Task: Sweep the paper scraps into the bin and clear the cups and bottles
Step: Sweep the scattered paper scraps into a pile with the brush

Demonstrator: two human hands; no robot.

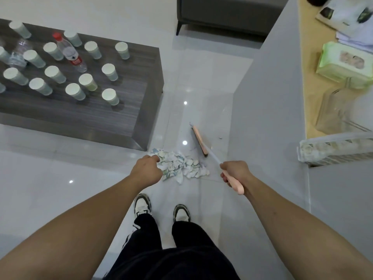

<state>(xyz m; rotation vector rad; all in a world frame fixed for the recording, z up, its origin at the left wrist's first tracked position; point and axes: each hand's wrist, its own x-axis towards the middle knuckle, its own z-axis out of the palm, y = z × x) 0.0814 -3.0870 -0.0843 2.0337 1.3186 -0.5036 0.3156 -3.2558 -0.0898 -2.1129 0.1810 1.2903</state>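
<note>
The right hand (234, 172) grips the broom (199, 142). The left hand (148, 168) is curled; I cannot tell if it holds anything. Paper scraps (181, 165) lie between the hands. Cups (110, 71) wait far left on the bench (113, 118). Sweeping comes first; no bin shows.

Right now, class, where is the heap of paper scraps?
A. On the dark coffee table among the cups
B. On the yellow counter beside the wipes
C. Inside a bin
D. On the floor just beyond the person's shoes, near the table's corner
D: the paper scraps lie heaped on the pale floor, by the corner of the coffee table, beside the broom.
</note>
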